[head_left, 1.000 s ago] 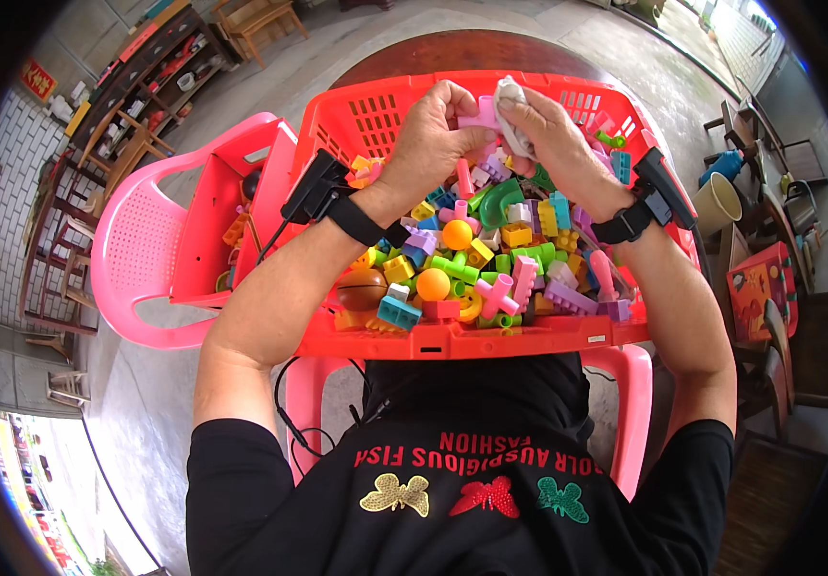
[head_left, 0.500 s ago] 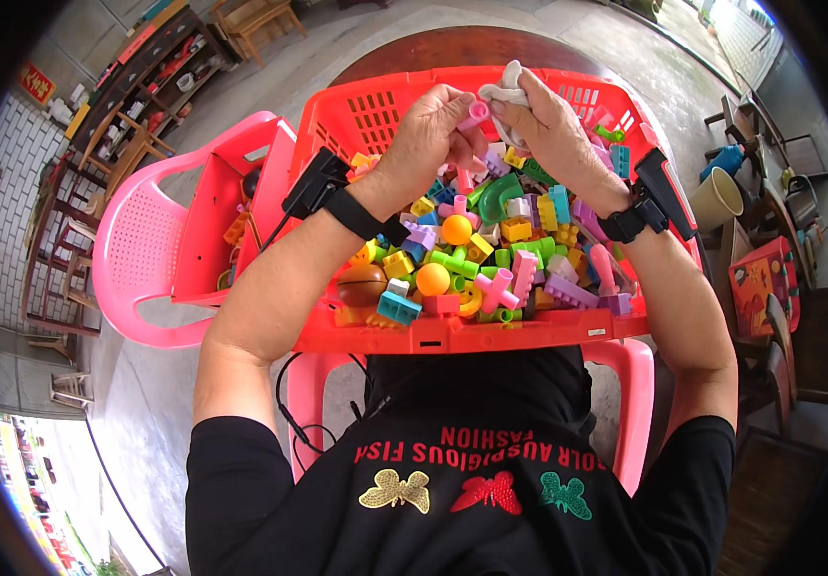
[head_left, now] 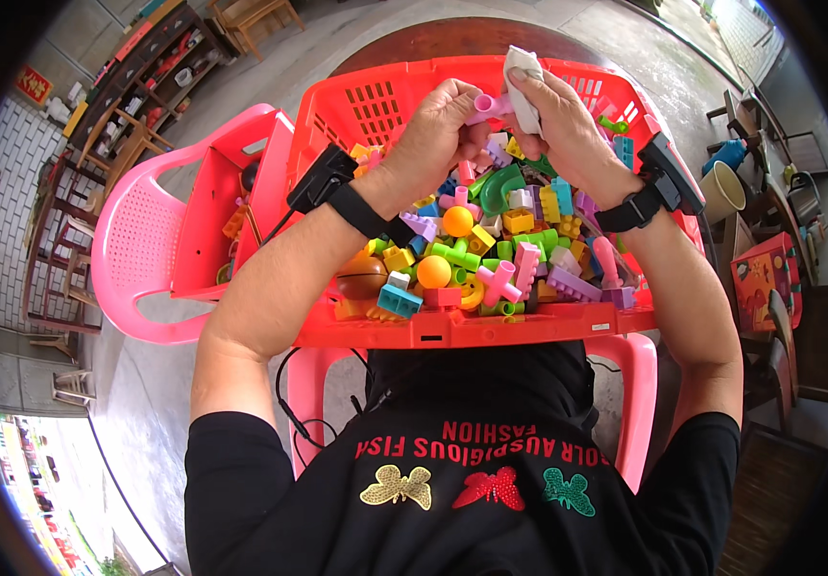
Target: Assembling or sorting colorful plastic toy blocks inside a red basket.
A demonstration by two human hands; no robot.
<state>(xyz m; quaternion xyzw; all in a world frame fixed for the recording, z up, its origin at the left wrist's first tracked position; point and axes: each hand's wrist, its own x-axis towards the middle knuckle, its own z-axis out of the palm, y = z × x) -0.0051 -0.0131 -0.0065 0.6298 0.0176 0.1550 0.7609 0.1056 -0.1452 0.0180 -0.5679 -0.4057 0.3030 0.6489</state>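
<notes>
Above a red plastic basket (head_left: 433,331), both my hands are raised close together. My left hand (head_left: 441,134) is closed around a pink tube-shaped toy piece (head_left: 484,108), its round open end facing up. A white cloth (head_left: 523,82) is gripped in my right hand (head_left: 563,120), pressed against the piece's right side. Below the hands lies a heap of colourful building blocks and pipe pieces, among them a green curved piece (head_left: 500,189), an orange ball (head_left: 457,222) and a pink cross-shaped connector (head_left: 499,283). My fingers hide part of the pink piece.
To the left, a pink plastic chair (head_left: 135,240) bears a red box (head_left: 207,230) with some toys inside. A round brown table (head_left: 472,36) stands behind the basket. On the right are a beige bin (head_left: 718,187) and wooden chairs; a dark shelf (head_left: 169,62) is at the far left.
The cloth in my right hand has shifted and now stands flatter and more upright against the pink piece. The piece has turned slightly, and both hands have moved little.
</notes>
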